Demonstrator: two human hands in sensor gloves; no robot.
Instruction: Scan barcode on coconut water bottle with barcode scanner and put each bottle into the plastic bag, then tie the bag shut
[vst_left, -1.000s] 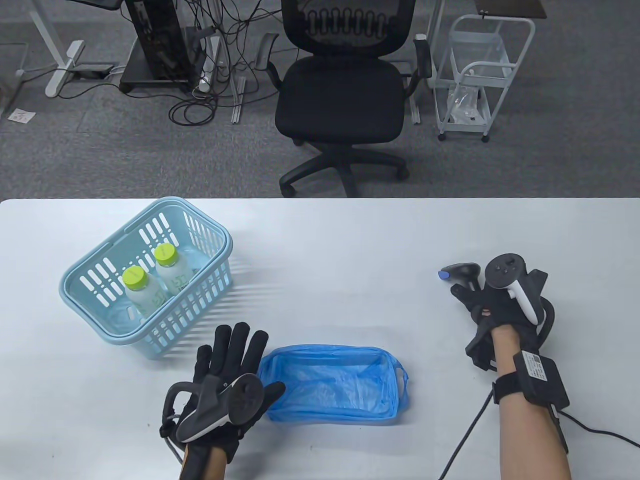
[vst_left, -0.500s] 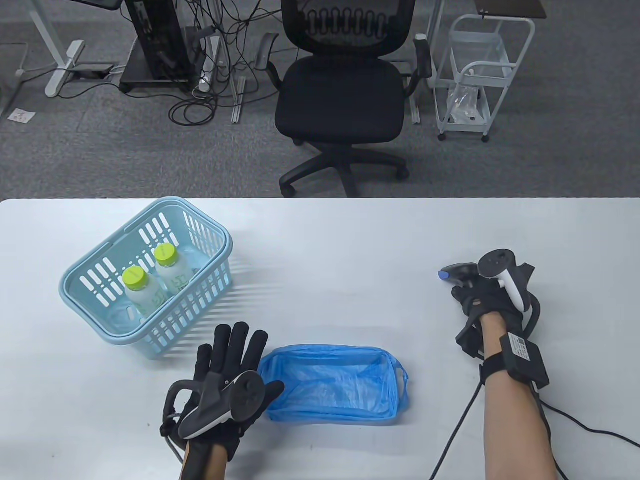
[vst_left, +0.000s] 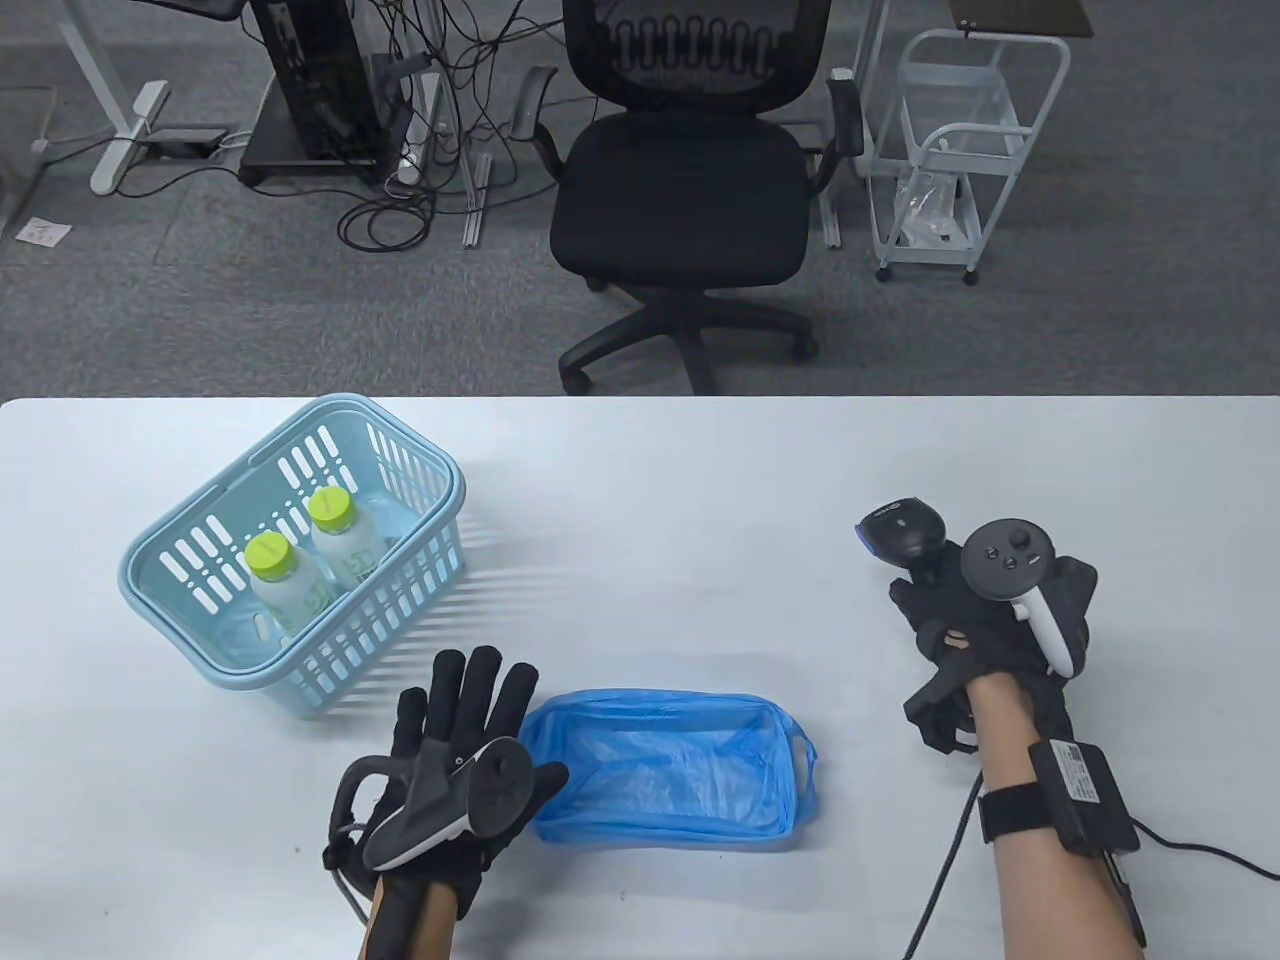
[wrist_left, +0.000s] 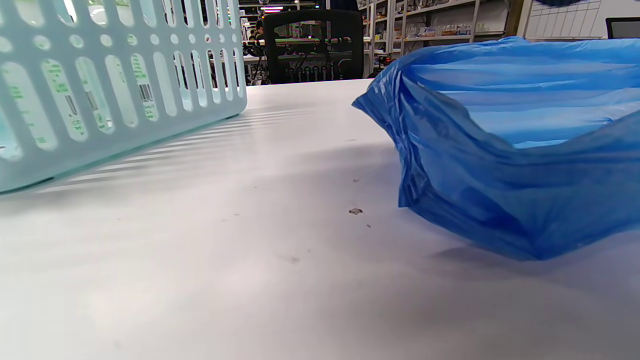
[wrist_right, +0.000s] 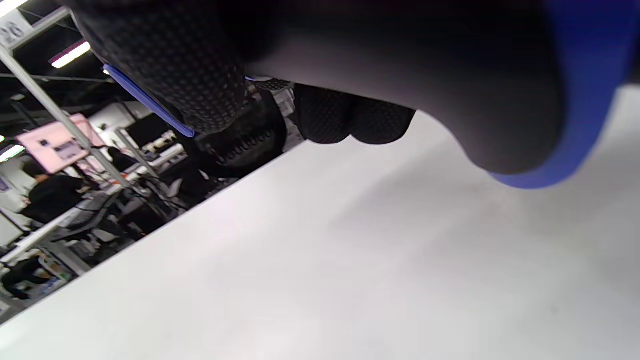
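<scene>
right hand (vst_left: 985, 620) grips the barcode scanner (vst_left: 900, 532), mid-right of frame. left hand (vst_left: 455, 760) flat, holds nothing — bottles (vst_left: 300, 570) sit in basket (vst_left: 190, 640), upper left. take one, turn barcode toward scanner.

Gloved fingers (wrist_right: 210, 75) curl round the black, blue-edged barcode scanner (wrist_right: 450, 90) above the white table (wrist_right: 350, 275).

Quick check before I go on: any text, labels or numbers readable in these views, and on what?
None can be read outright.
Bottles' green label print and barcode: too blurred.
White label on right wrist unit: too small.
Barcode scanner head logo: too small.
Right wrist view, corner sign: maybe "26", unsure.
</scene>
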